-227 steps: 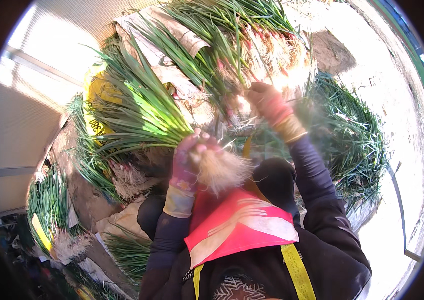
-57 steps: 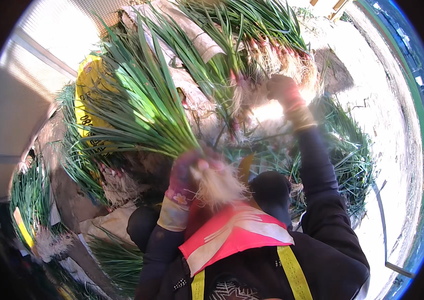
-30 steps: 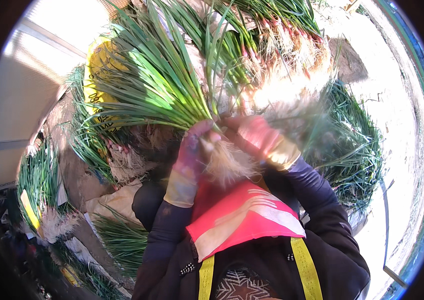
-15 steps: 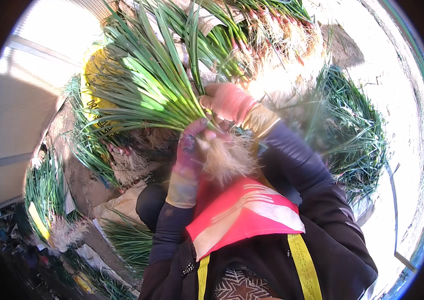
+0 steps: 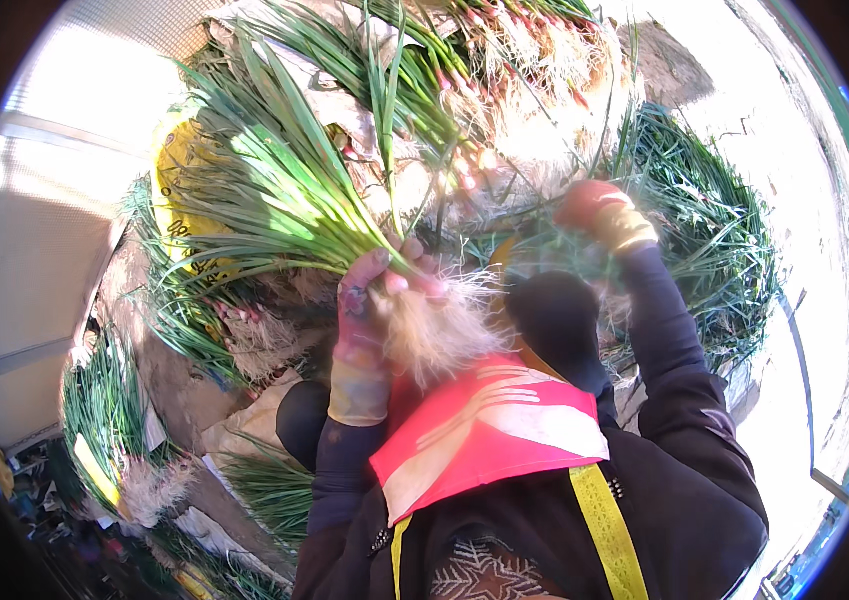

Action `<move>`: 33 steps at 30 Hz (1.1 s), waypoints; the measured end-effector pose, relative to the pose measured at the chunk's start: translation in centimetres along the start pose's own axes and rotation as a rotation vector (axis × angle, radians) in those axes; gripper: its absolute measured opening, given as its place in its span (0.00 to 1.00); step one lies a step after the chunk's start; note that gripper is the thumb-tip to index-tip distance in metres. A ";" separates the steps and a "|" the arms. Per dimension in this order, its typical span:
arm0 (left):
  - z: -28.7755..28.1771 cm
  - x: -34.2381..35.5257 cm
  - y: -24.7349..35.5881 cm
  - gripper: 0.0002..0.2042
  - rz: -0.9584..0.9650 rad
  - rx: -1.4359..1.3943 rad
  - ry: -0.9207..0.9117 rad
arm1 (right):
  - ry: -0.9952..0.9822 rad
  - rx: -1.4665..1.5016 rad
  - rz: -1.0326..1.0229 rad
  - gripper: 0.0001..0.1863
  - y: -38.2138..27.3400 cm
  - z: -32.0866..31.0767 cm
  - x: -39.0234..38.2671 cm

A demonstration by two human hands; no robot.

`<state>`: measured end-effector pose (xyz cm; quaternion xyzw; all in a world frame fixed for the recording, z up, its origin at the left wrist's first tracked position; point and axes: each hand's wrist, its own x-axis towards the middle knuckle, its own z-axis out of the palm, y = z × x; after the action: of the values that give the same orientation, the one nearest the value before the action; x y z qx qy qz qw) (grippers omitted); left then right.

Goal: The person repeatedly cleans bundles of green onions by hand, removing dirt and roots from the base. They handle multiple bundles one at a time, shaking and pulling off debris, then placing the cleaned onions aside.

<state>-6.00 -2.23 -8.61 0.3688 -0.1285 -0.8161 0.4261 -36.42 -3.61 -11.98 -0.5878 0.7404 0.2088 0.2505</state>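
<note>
My left hand (image 5: 359, 310), in a patterned glove, is wrapped round a bunch of green garlic (image 5: 289, 185) just above its roots. The long flat leaves fan out to the upper left, and the pale, stringy roots (image 5: 434, 325) hang over my lap. Out to the right, apart from the bunch, is my right hand (image 5: 599, 212) in an orange-pink glove with a yellowish cuff. It is near the edge of a loose heap of green plants (image 5: 699, 230). Motion smears its fingers, so whether it holds anything is unclear.
More rooted plants (image 5: 534, 60) lie in strong sunlight at the far side. Bundles with yellow wrappers (image 5: 179, 180) stand on the left, with another bundle (image 5: 109, 420) nearer at lower left. A red and white cloth (image 5: 489, 430) covers my lap. A pale wall (image 5: 34, 260) rises at left.
My right hand has left the bunch and swung right to the heap. My left hand keeps its hold on the bunch, now slightly lower and further left.
</note>
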 end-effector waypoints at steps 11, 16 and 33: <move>0.8 0.5 0.5 0.15 0.088 0.118 -0.367 | 0.006 0.860 -0.907 0.13 -13.2 -3.9 -2.8; 0.4 0.2 -0.2 0.16 0.040 0.059 -0.150 | 0.310 0.193 -0.877 0.10 -12.6 -2.3 -1.3; 0.1 1.2 -0.4 0.14 0.414 0.378 -0.203 | 0.476 0.228 -0.127 0.22 -10.9 -11.2 10.1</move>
<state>-6.72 -2.96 -9.31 0.3238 -0.3926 -0.7062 0.4922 -29.00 -20.54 -9.49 -0.6336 0.7588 -0.0362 0.1464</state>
